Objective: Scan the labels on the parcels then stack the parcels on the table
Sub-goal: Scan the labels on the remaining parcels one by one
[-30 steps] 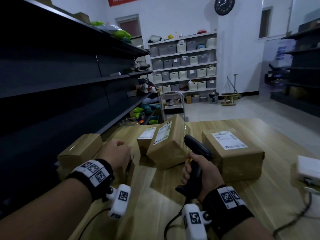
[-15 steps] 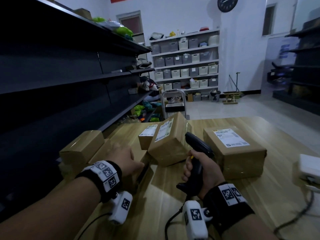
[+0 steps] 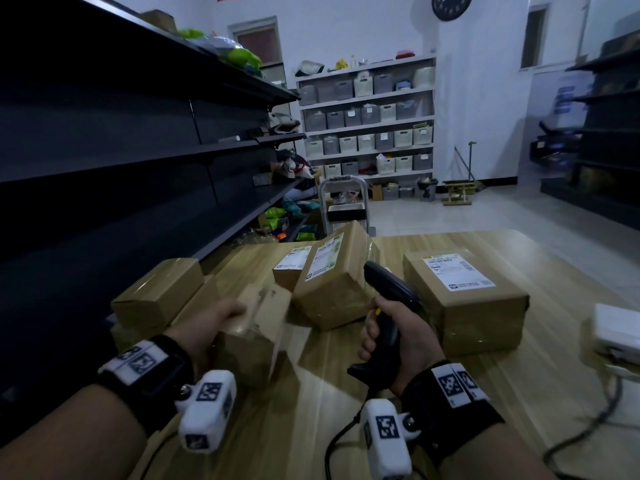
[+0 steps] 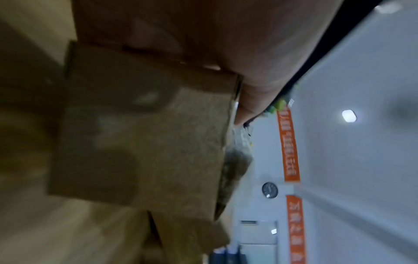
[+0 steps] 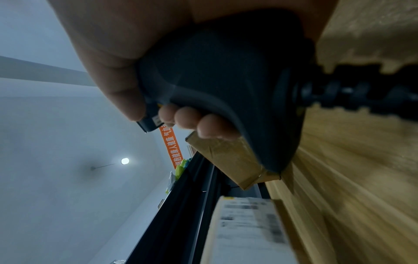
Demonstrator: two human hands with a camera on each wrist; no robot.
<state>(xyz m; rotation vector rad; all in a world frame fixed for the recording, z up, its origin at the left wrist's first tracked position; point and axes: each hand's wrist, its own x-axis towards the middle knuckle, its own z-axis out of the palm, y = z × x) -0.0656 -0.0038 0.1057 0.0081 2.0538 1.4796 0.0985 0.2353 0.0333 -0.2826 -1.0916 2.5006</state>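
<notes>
- The left hand [image 3: 207, 327] grips a small cardboard box [image 3: 254, 336] at the lower left of centre in the head view, fingers wrapped over its far top edge; the box is tilted and blurred, so whether it is clear of the table [image 3: 540, 393] I cannot tell.
- The right hand [image 3: 403, 344] is closed round the handle of a black scanner [image 3: 389, 289], low and centre in the frame, its head aimed up and away toward the boxes behind.
- The small box looks light and stiff, taped at the seams; one hand should manage it; the tape may be slick, so hold across opposite edges or corners rather than on the tape.
- No label shows on the faces of the held box; judging from that, it must be turned before scanning.
- Other parcels: a tilted labelled box [image 3: 334, 271] at centre, leaning; a smaller labelled box [image 3: 291, 268] behind it; a large labelled box [image 3: 464, 299] right of centre, flat on the table; plain boxes [image 3: 157, 291] piled at the left edge.
- Hard to make out: the left wrist view is smeared brown cardboard [image 4: 140, 134] under the palm; the label print is unreadable; a white device [image 3: 616, 330] is cut off at the right edge.
</notes>
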